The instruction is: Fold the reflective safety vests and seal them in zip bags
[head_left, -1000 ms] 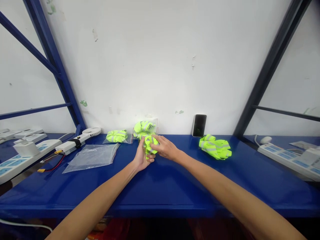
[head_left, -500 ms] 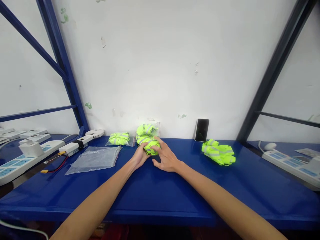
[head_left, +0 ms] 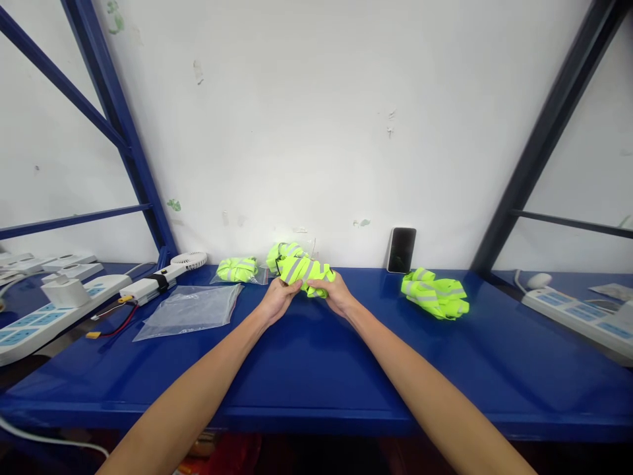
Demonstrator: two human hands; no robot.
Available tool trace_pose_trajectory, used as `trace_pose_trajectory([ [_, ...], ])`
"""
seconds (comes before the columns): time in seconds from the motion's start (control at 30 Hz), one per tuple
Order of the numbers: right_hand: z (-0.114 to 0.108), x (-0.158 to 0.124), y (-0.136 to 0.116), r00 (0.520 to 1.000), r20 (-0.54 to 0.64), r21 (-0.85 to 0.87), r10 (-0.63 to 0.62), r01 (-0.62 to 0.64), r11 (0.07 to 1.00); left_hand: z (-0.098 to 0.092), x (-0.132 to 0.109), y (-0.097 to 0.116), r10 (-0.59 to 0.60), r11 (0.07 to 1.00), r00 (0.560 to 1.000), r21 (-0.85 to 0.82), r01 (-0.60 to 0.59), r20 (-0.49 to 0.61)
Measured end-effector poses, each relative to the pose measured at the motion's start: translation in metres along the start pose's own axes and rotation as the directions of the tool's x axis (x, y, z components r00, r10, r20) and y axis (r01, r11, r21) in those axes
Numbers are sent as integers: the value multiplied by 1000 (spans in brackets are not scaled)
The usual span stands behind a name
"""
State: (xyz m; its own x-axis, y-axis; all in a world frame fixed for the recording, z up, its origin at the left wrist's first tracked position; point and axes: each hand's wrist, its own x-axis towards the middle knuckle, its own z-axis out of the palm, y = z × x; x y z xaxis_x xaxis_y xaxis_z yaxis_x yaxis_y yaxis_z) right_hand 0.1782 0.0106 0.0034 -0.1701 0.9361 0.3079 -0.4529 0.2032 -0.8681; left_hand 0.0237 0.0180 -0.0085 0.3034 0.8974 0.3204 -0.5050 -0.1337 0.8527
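Note:
Between my hands is a neon-yellow reflective vest [head_left: 305, 269] with grey stripes, held just above the blue table. My left hand [head_left: 279, 298] grips its lower left edge, thumb on top. On the right side, my right hand [head_left: 334, 293] is closed on the same vest, its fingers partly hidden behind the fabric. Behind it, a second yellow bundle [head_left: 284, 251] in clear plastic leans by the wall. A bagged yellow bundle [head_left: 237, 269] lies to the left, and a loose crumpled yellow vest [head_left: 432, 294] lies to the right.
Clear plastic bags [head_left: 190, 313] lie flat on the blue table [head_left: 316, 369] at left. Beyond them are a handheld fan [head_left: 188, 260], a battery with wires [head_left: 144, 290] and a power strip [head_left: 30, 323]. A phone [head_left: 401, 251] leans on the wall; another power strip [head_left: 573, 316] is at right.
My right hand has gone from loosely spread fingers to gripping the vest's right side. The vest has opened out wider from a compact bundle, tilting between both hands.

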Motion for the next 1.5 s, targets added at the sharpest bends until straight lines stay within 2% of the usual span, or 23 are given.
trace_pose_trajectory([
  [0.13, -2, -4, 5, 992, -101, -64, -70, 64, 996, 2, 0, -2, -31, 997, 997, 63, 35, -67],
  [0.27, 3, -4, 8, 986, -112, -76, -126, 118, 990, 8, -3, -2, 16, 992, 988, 125, 3, -154],
  [0.37, 8, -2, 4, 971, -167, -118, -171, 152, 981, 15, -6, 2, 94, 935, 978, 353, -23, -186],
  [0.4, 8, -1, 2, 962, -191, -146, -196, 169, 975, 16, -8, 6, 138, 870, 973, 492, -29, -187],
  [0.43, 7, 1, 0, 952, -209, -178, -223, 187, 966, 17, -11, 12, 187, 764, 968, 644, -35, -170],
  [0.5, 1, 3, -3, 937, -224, -263, -267, 206, 943, 14, -19, 30, 263, 430, 962, 901, -53, -69],
  [0.57, -9, 4, -3, 936, -226, -373, -270, 173, 912, 2, -30, 53, 268, 64, 962, 995, -75, 55],
  [0.6, -14, 4, -2, 939, -229, -427, -257, 141, 893, -7, -37, 66, 262, -83, 962, 995, -60, 80],
  [0.67, -21, 5, 1, 943, -237, -504, -233, 86, 859, -32, -52, 86, 236, -272, 971, 962, 22, 45],
  [0.77, -20, 5, 6, 943, -247, -528, -223, 63, 847, -72, -74, 98, 159, -395, 985, 909, 131, -73],
  [0.87, -7, 2, 10, 956, -224, -511, -189, 50, 858, -96, -87, 91, 79, -407, 986, 898, 167, -148],
  [0.93, 3, -4, 12, 973, -183, -489, -139, 32, 872, -98, -87, 86, 106, -401, 988, 904, 148, -115],
  [1.0, 13, -11, 11, 987, -142, -446, -76, 5, 895, -92, -83, 84, 202, -384, 979, 918, 98, -19],
  [1.07, 21, -17, 9, 994, -111, -374, -24, -20, 927, -80, -74, 84, 324, -344, 941, 939, 17, 102],
  [1.13, 27, -21, 5, 997, -78, -288, 0, -23, 957, -66, -63, 81, 424, -266, 882, 959, -96, 206],
  [1.23, 30, -21, 1, 994, -95, -228, -50, 27, 973, -41, -40, 64, 491, -115, 812, 947, -299, 316],
  [1.3, 28, -19, 0, 976, -188, -228, -106, 62, 972, -23, -24, 48, 482, -45, 799, 921, -387, 359],
  [1.4, 22, -16, -1, 924, -358, -179, -130, 68, 981, 5, -10, 31, 479, 58, 800, 896, -441, 362],
  [1.43, 19, -15, -2, 906, -406, -151, -119, 61, 987, 12, -8, 29, 457, 88, 806, 883, -462, 376],
  [1.5, 12, -12, -5, 877, -470, -110, -97, 51, 993, 21, -10, 28, 364, 86, 821, 861, -501, 440],
])
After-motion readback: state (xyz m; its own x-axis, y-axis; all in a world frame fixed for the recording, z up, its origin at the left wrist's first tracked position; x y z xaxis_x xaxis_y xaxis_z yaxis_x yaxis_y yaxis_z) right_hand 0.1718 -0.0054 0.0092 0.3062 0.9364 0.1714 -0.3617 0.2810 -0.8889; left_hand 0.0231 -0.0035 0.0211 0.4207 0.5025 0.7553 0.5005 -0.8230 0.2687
